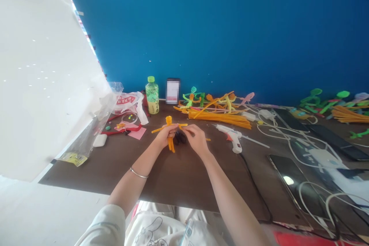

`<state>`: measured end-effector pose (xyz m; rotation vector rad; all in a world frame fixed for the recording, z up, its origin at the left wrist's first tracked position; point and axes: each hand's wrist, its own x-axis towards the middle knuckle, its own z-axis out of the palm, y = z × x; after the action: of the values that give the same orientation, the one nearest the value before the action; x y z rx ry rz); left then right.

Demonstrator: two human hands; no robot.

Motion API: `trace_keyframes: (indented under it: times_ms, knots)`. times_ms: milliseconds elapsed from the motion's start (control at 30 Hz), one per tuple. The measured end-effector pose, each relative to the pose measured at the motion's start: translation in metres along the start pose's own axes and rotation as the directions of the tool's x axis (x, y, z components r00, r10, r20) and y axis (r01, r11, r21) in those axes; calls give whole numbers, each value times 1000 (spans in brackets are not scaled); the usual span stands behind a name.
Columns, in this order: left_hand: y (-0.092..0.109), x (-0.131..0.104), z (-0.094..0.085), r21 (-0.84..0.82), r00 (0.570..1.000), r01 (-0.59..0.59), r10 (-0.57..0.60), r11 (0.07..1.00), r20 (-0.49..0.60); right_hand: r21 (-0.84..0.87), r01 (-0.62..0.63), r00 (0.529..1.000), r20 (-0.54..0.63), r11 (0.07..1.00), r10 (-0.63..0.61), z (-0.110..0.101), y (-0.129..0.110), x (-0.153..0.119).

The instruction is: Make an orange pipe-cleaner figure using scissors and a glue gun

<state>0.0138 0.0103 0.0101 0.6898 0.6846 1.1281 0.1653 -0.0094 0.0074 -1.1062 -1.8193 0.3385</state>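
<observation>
My left hand (166, 135) is closed around the body of an orange pipe-cleaner figure (168, 120). The figure has a coiled head, an arm stretched out to the left and legs hanging below the fist. On its other side my right hand (196, 139) pinches an orange pipe cleaner (182, 125), bent near the fingertips. A short orange end shows past the right hand; whether it belongs to the same piece I cannot tell. Under the hands lies a dark object (180, 137), partly hidden. To the right rests a white glue gun (234, 137) with a glue stick in its back.
Behind are a bundle of orange pipe cleaners (220, 118), several finished figures (191, 100), a green-capped bottle (152, 96) and an upright phone (173, 91). Red-handled pliers (127, 130) and plastic bags (127, 102) lie left. Cables and a dark phone (296, 184) occupy the right.
</observation>
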Motion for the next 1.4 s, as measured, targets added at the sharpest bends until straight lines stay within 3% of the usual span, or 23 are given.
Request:
trace_keyframes:
  times_ms: [133,233,333,733,933,1133,1400]
  knots:
    - [1,-2,1,45,998,38,-39,998,38,-9,-20,1000,-15,1000,20,-3,3,2]
    - [3,-5,4,189,998,24,-33,982,46,-18,-9,1000,-20,1000,9,-6,5,2]
    - [3,-8,6,335,1000,-17,8,942,30,-47,-27,999,-37,999,25,-8,5,3]
    - [-5,-4,6,631,972,-165,235,758,-27,-96,-61,997,-48,994,57,-13,1,3]
    - [-9,0,4,568,963,-139,243,811,-112,-34,-69,994,-87,997,66,-8,0,2]
    - [-6,1,2,297,976,-100,151,950,-154,88,-63,997,-43,994,67,-2,-1,1]
    - [-7,-1,6,299,955,-143,211,943,-207,161,-69,995,-64,985,81,5,-2,-1]
